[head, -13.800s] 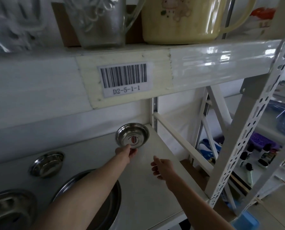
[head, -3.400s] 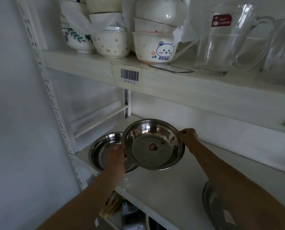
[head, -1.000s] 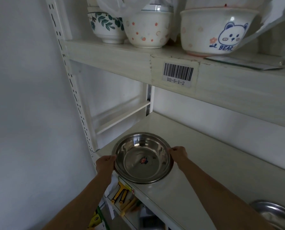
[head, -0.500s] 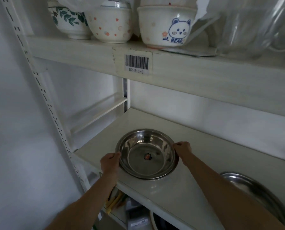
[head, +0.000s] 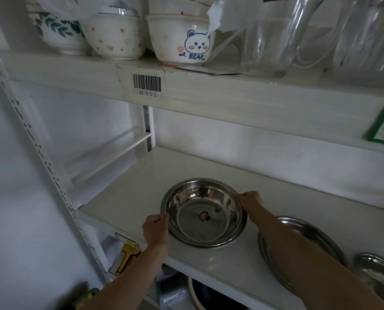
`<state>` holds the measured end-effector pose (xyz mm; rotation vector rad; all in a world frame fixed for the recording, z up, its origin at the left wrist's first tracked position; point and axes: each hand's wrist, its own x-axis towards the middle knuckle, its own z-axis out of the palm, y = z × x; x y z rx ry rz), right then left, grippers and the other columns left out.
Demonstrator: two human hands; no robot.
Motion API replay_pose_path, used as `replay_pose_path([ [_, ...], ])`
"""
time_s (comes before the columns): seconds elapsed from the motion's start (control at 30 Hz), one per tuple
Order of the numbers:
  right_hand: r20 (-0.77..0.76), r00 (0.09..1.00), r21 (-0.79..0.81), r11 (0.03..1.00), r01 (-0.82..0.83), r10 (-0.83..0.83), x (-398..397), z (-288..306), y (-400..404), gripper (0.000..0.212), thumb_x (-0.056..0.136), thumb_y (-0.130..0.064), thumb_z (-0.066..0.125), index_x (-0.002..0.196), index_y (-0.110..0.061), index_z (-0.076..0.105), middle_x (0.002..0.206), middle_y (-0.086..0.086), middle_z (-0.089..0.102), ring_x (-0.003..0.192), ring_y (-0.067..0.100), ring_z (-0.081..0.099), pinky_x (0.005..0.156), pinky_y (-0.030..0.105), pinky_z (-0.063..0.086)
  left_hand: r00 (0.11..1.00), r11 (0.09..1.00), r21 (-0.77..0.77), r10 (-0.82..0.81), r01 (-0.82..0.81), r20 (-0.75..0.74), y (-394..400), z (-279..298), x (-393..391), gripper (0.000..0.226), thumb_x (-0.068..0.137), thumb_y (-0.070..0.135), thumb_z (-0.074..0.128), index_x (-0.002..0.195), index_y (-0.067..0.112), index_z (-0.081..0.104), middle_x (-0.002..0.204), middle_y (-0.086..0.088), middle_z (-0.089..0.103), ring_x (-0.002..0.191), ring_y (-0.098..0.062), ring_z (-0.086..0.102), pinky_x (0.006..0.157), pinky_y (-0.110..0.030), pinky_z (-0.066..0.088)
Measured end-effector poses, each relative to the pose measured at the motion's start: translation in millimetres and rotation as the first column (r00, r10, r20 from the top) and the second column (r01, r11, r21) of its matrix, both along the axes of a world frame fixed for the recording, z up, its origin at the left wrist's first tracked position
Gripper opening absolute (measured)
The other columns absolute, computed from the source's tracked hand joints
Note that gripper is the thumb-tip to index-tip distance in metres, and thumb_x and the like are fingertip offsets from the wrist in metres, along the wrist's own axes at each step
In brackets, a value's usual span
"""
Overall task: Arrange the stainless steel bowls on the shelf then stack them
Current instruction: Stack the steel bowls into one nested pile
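A stack of two nested stainless steel bowls (head: 203,212) rests on the white shelf (head: 142,175), near its front edge. A small red sticker shows in the bottom of the inner bowl. My left hand (head: 155,229) grips the stack's near-left rim. My right hand (head: 249,199) grips the right rim. A larger steel bowl (head: 282,229) lies to the right, partly hidden by my right forearm. Another steel bowl (head: 374,269) sits at the far right edge.
The upper shelf (head: 209,92) hangs low overhead with ceramic bowls (head: 182,39) and glass pitchers (head: 276,34). A perforated white upright (head: 41,157) stands at the left. Items sit on the shelf below (head: 128,253).
The view has swung right, so more bowls show at the right. Both hands stay on the stack's rim, which has slid a little rightward along the shelf.
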<state>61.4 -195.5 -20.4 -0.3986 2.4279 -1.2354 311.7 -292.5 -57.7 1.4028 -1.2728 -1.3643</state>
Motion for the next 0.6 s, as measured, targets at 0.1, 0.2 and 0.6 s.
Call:
replay_pose_path([
  [0.1, -0.020, 1.000, 0.033, 0.999, -0.010, 0.010, 1.6, -0.5, 5.9, 0.027, 0.080, -0.023, 0.067, 0.086, 0.002, 0.075, 0.088, 0.017, 0.073, 0.079, 0.027, 0.066, 0.082, 0.038, 0.055, 0.999, 1.000, -0.003, -0.024, 0.024, 0.034, 5.5, -4.4, 1.5, 0.028, 0.089, 0.016, 0.059, 0.063, 0.006, 0.058, 0.061, -0.013, 0.051, 0.062, -0.021, 0.044, 0.058, -0.028, 0.036],
  [0.2, -0.013, 1.000, 0.078, 0.997, -0.024, 0.025, 5.3, 0.0, 10.6, 0.026, 0.079, -0.023, 0.068, 0.082, 0.002, 0.075, 0.088, 0.017, 0.073, 0.083, 0.029, 0.068, 0.080, 0.036, 0.055, 0.999, 1.000, 0.007, -0.025, 0.025, 0.041, 7.7, -9.0, 3.9, 0.027, 0.089, 0.017, 0.059, 0.063, 0.007, 0.058, 0.062, -0.013, 0.052, 0.063, -0.021, 0.045, 0.061, -0.031, 0.038],
  [0.6, -0.099, 0.991, 0.131, 0.988, -0.078, 0.091, 13.1, -2.9, 26.7, 0.024, 0.083, -0.012, 0.057, 0.088, 0.001, 0.077, 0.094, 0.020, 0.074, 0.094, 0.033, 0.068, 0.079, 0.029, 0.050, 0.996, 0.999, 0.022, -0.034, 0.033, 0.087, 14.4, -13.9, 9.8, 0.033, 0.086, 0.023, 0.061, 0.070, -0.006, 0.061, 0.065, -0.024, 0.055, 0.063, -0.024, 0.048, 0.063, -0.029, 0.041],
])
